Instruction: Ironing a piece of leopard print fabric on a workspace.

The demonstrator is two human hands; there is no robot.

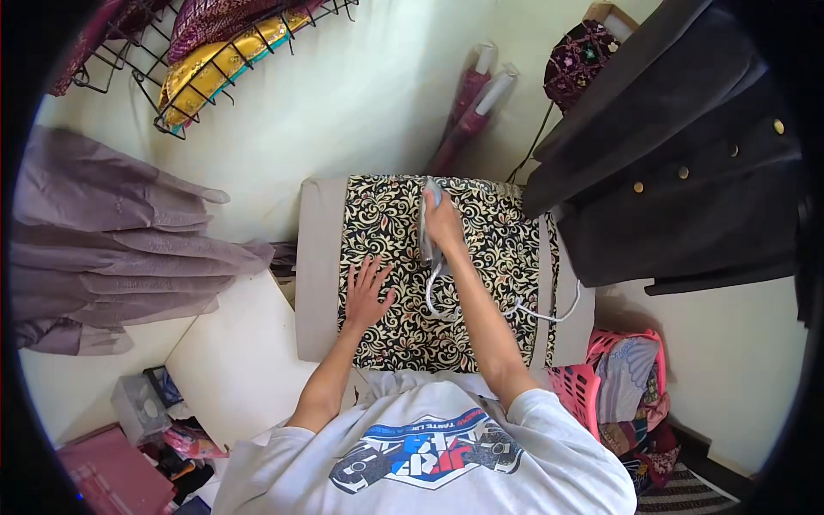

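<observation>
A black cloth with a cream floral pattern lies spread over a grey-covered ironing surface. My right hand is closed around the handle of a clothes iron, which stands on the upper middle of the cloth. From the iron's rear a white cord loops down, passes beneath my right forearm and trails off to the right. My left hand rests palm down on the cloth's left part, fingers apart, holding nothing. The iron's soleplate is hidden from view.
At right hangs a dark jacket with gold buttons, overlapping the surface's far corner. Mauve garments hang at left above a white board. A pink laundry basket holds clothes at lower right. Wrapped fabric rolls lean against the wall.
</observation>
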